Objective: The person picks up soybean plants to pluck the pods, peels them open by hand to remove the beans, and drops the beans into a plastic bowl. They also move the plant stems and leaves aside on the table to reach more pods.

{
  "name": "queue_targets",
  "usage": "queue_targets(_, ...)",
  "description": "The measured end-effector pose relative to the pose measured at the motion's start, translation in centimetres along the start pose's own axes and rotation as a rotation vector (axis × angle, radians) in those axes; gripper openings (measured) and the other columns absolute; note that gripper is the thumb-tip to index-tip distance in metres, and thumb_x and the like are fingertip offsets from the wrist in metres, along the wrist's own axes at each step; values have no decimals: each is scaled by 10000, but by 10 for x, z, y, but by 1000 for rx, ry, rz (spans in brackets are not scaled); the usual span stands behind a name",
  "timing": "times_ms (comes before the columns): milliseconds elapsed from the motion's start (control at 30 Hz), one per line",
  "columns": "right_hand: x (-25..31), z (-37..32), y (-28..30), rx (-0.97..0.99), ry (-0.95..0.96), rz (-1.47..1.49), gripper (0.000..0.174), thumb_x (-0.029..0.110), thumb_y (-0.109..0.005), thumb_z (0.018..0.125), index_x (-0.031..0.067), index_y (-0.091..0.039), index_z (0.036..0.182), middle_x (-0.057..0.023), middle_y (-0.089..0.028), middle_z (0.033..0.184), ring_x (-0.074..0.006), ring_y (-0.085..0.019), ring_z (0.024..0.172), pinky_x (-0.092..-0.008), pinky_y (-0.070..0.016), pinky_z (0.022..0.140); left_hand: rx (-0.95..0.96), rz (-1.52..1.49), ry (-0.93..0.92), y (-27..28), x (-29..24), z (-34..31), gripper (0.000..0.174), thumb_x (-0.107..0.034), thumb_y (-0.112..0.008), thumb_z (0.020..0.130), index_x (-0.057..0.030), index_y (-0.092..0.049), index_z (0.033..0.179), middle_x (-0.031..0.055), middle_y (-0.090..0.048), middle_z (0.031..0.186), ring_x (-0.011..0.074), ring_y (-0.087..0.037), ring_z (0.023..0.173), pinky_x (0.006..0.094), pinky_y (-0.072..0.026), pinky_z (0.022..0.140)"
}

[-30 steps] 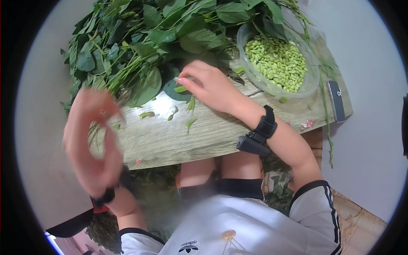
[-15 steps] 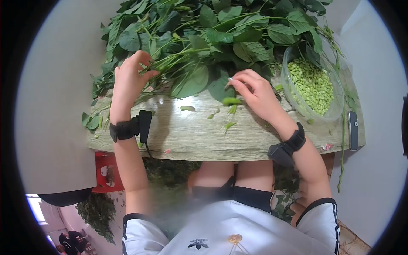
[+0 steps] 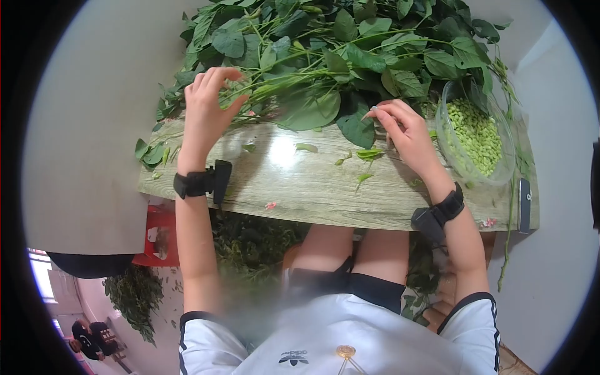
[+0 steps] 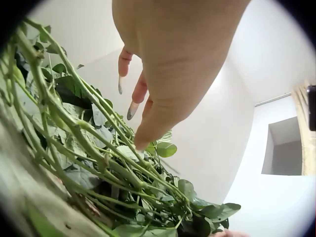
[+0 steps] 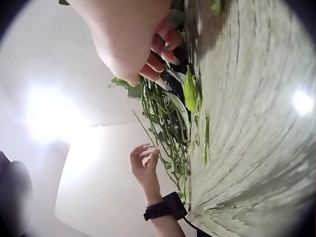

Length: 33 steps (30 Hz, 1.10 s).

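Observation:
A big heap of leafy green stems (image 3: 300, 72) covers the back of the wood-grain table (image 3: 294, 194). At its left side my left hand (image 3: 209, 106) hovers with fingers and thumb apart, right at the bundled stems (image 4: 113, 153); nothing shows between them. My right hand (image 3: 406, 131) is by the front of the heap, beside a large dark leaf (image 3: 356, 128). Its fingers (image 5: 163, 64) bend loosely, and no held thing shows in them. Several green pods lie in front of the heap, among them a plump pod (image 3: 369, 154) near the right hand and a flatter pod (image 3: 306, 147).
A clear plastic bowl (image 3: 445, 153) of shelled green beans (image 3: 478, 137) stands at the right, leaves overhanging it. A phone (image 3: 524, 203) lies at the table's right edge, beside a long stem (image 3: 505, 262) hanging down. A red crate (image 3: 161, 237) and more foliage (image 3: 256, 240) are below.
My left hand has moved from the table's front left up to the stems, its fingers spread. The right hand stays by the leaves. The head view has shifted, so the table appears further left.

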State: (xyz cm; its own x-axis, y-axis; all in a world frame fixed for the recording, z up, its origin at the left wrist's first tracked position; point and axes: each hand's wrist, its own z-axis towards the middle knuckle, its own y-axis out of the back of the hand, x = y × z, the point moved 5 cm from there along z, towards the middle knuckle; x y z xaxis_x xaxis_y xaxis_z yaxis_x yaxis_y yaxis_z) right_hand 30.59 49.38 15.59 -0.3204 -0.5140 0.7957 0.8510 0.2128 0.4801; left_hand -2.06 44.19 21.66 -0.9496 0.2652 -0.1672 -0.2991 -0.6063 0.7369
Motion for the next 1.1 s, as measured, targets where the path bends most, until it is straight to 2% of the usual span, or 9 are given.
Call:
queue_targets(133,5,0,0,-10,68,-14,238,210,-576,993,11,-705,1015,-57,-643,1029,-153,-612,829,-266,-473,704,139,125,-110,-9,-8,5,211,-222,-793,799,-119,-721,968,-41,-660,1091,194,-556,1080,396,-365,965)
queue_targets(267,20,-2,-1,12,32,-30,235,207,-574,994,14,-706,1012,-59,-640,1049,-150,-609,828,-270,-480,703,225,-54,15,-32,24,13,171,-249,-762,848,-101,-751,934,17,-679,1079,219,-564,1090,400,-377,991)
queue_targets(300,22,-3,-2,16,53,-24,232,205,-574,993,14,-705,1014,-63,-639,1058,-151,-608,819,-273,-484,702,277,-358,187,-33,29,20,258,-307,-719,897,-51,-732,927,73,-693,955,203,-630,949,373,-463,898)
queue_targets(400,30,-7,-9,26,108,-35,227,202,-578,990,12,-699,1022,-70,-635,1071,-155,-610,801,-279,-492,699,225,-389,310,-37,35,26,364,-361,-688,928,1,-692,893,85,-680,823,152,-648,798,317,-514,753)
queue_targets(533,42,-8,-27,119,86,-13,221,204,-589,984,12,-678,1049,-77,-630,1088,-168,-613,777,-282,-494,697,480,-398,358,-47,38,33,359,-311,-763,881,-4,-605,983,19,-617,738,106,-546,679,256,-462,625)
queue_targets(733,42,1,-50,162,173,-14,231,210,-590,983,4,-660,1060,-92,-618,1065,-184,-596,764,-292,-492,705,528,-357,202,-50,30,40,290,-220,-823,763,-10,-668,889,73,-629,855,152,-577,785,314,-473,701)
queue_targets(867,43,2,-57,177,176,51,228,210,-590,983,6,-663,1052,-93,-618,1062,-189,-602,776,-296,-494,712,658,-308,-46,-58,19,44,153,-148,-764,820,-35,-688,890,41,-594,900,152,-531,721,315,-454,670)
queue_targets(1033,41,-1,-51,137,212,60,230,219,-597,981,19,-658,1078,-99,-617,1057,-193,-608,799,-296,-500,719,632,-333,20,-51,13,44,192,-174,-757,840,-17,-710,941,105,-612,859,224,-559,704,359,-484,681)
queue_targets(1100,48,-2,-49,174,143,-32,294,234,-608,971,52,-612,1203,-99,-626,1135,-227,-640,897,-311,-527,742,615,-267,-1,-50,8,39,198,-192,-723,871,-20,-636,918,74,-609,865,220,-588,805,357,-459,756)
